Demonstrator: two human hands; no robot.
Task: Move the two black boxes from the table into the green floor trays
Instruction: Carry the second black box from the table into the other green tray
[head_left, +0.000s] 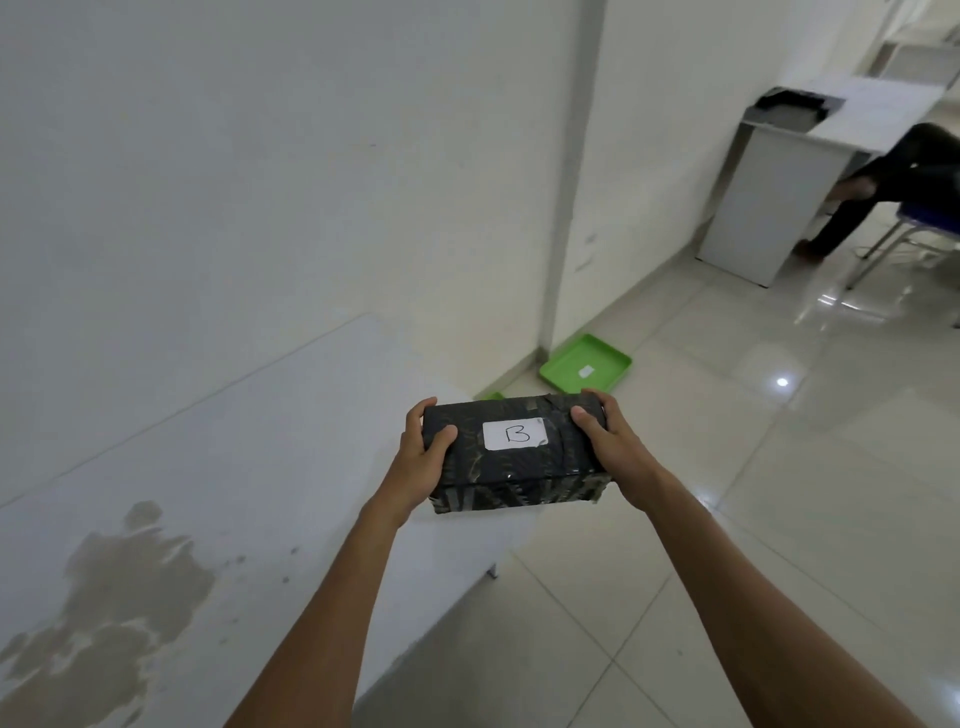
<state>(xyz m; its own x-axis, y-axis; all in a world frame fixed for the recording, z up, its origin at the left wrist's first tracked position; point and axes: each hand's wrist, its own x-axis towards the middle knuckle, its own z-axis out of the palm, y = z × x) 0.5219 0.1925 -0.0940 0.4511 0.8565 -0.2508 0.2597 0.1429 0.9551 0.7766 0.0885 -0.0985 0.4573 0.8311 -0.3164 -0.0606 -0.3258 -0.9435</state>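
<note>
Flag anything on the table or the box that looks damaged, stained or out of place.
The white table has a large brownish patch on its near left part, with small dark specks beside it, like a stain or worn surface. The black box, held at both ends by the left hand and right hand, has crinkled, torn-looking wrapping at its top right corner.

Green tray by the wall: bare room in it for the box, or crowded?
Mostly bare. The green tray holds only a small white label near its middle; floor to its right is open tile. The black box, held by the left hand and right hand, hides most of a second green tray, so its room cannot be judged.
</note>
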